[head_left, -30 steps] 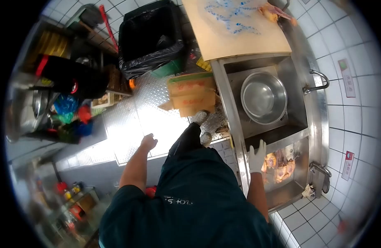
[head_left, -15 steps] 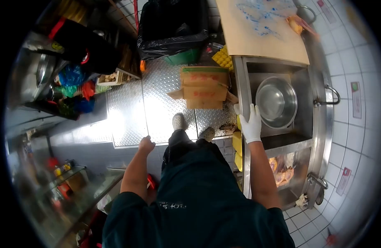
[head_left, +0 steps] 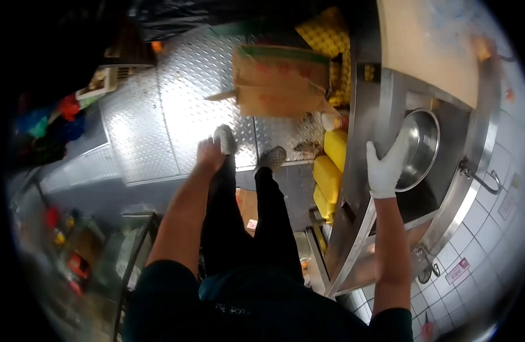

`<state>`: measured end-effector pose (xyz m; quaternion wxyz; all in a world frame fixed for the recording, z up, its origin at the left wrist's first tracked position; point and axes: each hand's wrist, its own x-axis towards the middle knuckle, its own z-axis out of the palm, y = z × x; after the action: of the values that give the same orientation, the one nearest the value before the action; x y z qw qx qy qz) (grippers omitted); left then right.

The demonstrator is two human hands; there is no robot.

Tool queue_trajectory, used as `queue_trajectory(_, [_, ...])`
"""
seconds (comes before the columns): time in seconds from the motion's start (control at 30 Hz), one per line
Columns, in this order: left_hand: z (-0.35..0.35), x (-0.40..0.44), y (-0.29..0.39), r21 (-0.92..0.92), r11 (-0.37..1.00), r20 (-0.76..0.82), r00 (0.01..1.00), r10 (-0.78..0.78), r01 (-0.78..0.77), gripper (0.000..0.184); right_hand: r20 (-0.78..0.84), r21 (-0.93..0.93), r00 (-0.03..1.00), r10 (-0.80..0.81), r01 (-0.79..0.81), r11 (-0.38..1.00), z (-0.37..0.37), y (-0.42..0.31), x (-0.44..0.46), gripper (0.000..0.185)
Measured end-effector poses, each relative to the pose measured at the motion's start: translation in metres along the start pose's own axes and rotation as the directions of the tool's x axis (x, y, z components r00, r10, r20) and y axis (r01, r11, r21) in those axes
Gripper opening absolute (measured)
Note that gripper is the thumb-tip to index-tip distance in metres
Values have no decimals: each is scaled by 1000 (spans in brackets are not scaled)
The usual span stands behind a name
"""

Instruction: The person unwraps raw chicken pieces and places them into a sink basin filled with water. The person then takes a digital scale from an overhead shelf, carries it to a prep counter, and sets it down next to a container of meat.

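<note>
My right hand, in a white glove, is over the left side of a round metal bowl in the steel sink. Its thumb and fingers are spread, and the glove hides part of the bowl's rim. Whether the fingers touch the rim, I cannot tell. My bare left hand hangs over the metal floor beside my left shoe. Its fingers look loosely extended though blurred, and nothing shows in them.
A cardboard box lies on the tread-plate floor. Yellow jugs stand against the steel sink unit. A tan board covers the sink's far end. A faucet projects from the wall side.
My right hand has moved from the sink's front edge to over the bowl. My left hand has swung forward. The view has shifted, with the sink now tilted and the box nearer the top.
</note>
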<state>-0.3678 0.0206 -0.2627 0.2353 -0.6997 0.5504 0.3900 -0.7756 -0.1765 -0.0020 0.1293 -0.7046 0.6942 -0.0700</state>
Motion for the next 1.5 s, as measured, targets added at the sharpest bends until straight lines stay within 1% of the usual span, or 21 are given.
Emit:
queue_trajectory(0.03, [-6, 31, 6, -6, 999, -54, 997, 47, -47, 87, -20, 45, 1000, -25, 25, 999, 6, 5, 6, 94])
queue_trajectory(0.07, [3, 68, 7, -18, 996, -157, 984, 78, -82, 95, -8, 93, 996, 87, -86, 992, 9, -6, 4, 87])
queue_trajectory(0.13, [-3, 131, 20, 112, 984, -307, 937, 166, -137, 108, -15, 19, 998, 67, -67, 998, 14, -7, 5, 87])
queue_trajectory(0.2, [-31, 173, 42, 196, 974, -274, 948, 162, -110, 125, 3, 28, 981, 194, -194, 981, 17, -22, 8, 86])
queue_trajectory(0.33, [-43, 244, 70, 169, 981, -207, 970, 130, -96, 126, 0, 286, 936, 353, -338, 896, 32, -19, 8, 89])
queue_trajectory(0.4, [-5, 284, 59, 74, 981, -424, 885, 191, -177, 123, 4, 65, 959, 282, -282, 957, 31, -9, 7, 82])
queue_trajectory(0.43, [-11, 282, 66, 57, 989, -358, 923, 145, -133, 122, 9, -45, 970, 244, -244, 969, 29, -3, 6, 78])
queue_trajectory(0.47, [3, 290, 63, 15, 978, -482, 856, 188, -207, 112, 23, -68, 963, 267, -265, 962, 28, 2, 5, 78])
queue_trajectory(0.53, [9, 301, 56, -45, 980, -495, 856, 145, -192, 95, 25, -86, 955, 295, -291, 953, 25, 9, 0, 76])
queue_trajectory(0.63, [-3, 314, 43, 7, 937, -740, 628, 240, -350, 71, -8, -80, 922, 386, -385, 919, 26, 10, -4, 74])
queue_trajectory(0.73, [-25, 316, 40, 64, 951, -642, 718, 271, -301, 35, 8, -101, 942, 337, -334, 937, 25, 7, -4, 75])
queue_trajectory(0.8, [-19, 336, 37, 170, 912, -800, 489, 349, -373, 22, 8, -100, 967, 256, -254, 962, 26, 5, 1, 76])
queue_trajectory(0.83, [-25, 330, 42, 248, 911, -792, 473, 387, -330, 21, 3, -92, 973, 230, -229, 969, 27, 3, 3, 76])
queue_trajectory(0.87, [-29, 324, 47, 206, 935, -733, 587, 344, -290, 33, -1, -84, 979, 205, -204, 975, 29, 0, 5, 77])
queue_trajectory(0.93, [-27, 321, 46, 18, 936, -703, 661, 262, -351, 50, -14, -44, 974, 226, -227, 973, 29, -8, 9, 78])
queue_trajectory(0.97, [-26, 318, 45, -3, 957, -666, 715, 215, -290, 77, -19, -41, 975, 219, -220, 975, 29, -8, 9, 78])
queue_trajectory(1.07, [-24, 303, 55, -544, 800, -644, 737, -204, -254, 104, 14, -10, 967, 253, -253, 968, 27, -5, 8, 87])
queue_trajectory(1.17, [27, 332, 39, -597, 732, -561, 823, -90, -327, 92, 22, 13, 955, 295, -295, 955, 26, -2, 7, 90])
queue_trajectory(1.27, [17, 333, 39, -487, 868, -438, 887, -148, -96, 72, 24, 10, 946, 322, -322, 947, 27, -4, 8, 90])
queue_trajectory(1.3, [14, 329, 38, -423, 889, -580, 806, -117, -175, 56, 23, -1, 942, 335, -335, 942, 26, -5, 7, 90])
queue_trajectory(1.5, [-16, 300, 49, -388, 893, -648, 757, -88, -229, 28, -25, 46, 957, 288, -287, 957, 30, -9, 5, 76])
